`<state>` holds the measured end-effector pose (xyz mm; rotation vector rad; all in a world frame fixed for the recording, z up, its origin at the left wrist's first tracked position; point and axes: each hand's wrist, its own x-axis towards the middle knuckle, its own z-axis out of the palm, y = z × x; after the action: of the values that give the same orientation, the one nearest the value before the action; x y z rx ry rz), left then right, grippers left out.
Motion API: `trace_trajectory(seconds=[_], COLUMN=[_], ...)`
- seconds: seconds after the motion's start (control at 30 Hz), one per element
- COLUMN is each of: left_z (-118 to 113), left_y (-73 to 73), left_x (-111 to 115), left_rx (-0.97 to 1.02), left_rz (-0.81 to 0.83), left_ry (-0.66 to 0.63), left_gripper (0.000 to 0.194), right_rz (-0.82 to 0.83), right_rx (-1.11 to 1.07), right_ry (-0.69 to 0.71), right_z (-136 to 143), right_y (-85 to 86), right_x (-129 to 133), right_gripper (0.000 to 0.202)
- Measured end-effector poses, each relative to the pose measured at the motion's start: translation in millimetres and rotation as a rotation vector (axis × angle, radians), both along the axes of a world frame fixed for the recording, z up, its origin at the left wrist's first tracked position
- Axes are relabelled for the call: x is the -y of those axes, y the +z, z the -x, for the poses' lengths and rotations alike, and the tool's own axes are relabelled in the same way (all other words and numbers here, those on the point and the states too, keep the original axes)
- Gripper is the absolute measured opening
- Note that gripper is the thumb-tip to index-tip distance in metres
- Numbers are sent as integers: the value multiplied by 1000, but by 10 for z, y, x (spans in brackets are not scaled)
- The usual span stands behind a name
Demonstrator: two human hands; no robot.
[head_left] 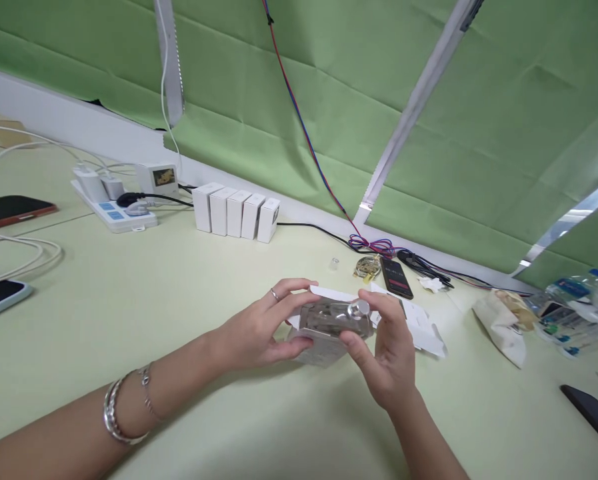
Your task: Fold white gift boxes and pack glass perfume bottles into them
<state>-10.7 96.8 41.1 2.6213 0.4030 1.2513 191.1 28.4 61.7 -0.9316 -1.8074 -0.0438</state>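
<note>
Left hand: the left hand (259, 337) comes in from the lower left with bracelets on the wrist and a ring on one finger; its grip is closed on the left end of a clear bottle (335, 319), thumb underneath and fingers curled over the top.
Right hand: the right hand (389, 353) comes up from the lower right; its grip is closed on the right end of the same bottle, fingers over the top near the round silver cap (359, 308) and thumb pressing on the near side.
Bottle: a clear, flat, glassy thing lying on its side between both hands, held just above the table (129, 320), near the middle of the view; what is inside cannot be made out.
Beneath the hands: an opened white carton (423, 330) lies flat on the table just behind and to the right of the bottle, partly hidden by the fingers.
Behind: a small clear cap (334, 264), a gold-coloured trinket (367, 267) and a dark phone (397, 278) lie near one another, with red-and-blue wires (303, 133) running down to them from above.
Far left: a row of white boxes (236, 213) stands upright by the wall, next to a power strip (113, 210) with chargers plugged in; two more phones lie at the left edge.
Right: a crumpled paper bag (501, 323) and a plastic water bottle (573, 288) lie well apart from the hands.
</note>
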Motion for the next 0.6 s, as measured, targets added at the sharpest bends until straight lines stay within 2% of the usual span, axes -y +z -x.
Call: trace_trajectory(seconds=[0.13,0.3,0.43,0.6], left_z=[-36,-84,-110,-119], left_y=[-23,71,111,62], left_x=[26,121,155,127], left_rx=[68,54,50,79], left_rz=[47,258,363,345], left_ry=[17,34,29,36], left_gripper=[47,36,24,22], right_rz=[9,37,68,49], right_rx=[152,347,470,447], right_ry=[-70,-43,14,31], right_z=[1,5,31,51], right_y=[50,98,133,163], right_x=[30,36,40,48], right_gripper=[42,50,36,29])
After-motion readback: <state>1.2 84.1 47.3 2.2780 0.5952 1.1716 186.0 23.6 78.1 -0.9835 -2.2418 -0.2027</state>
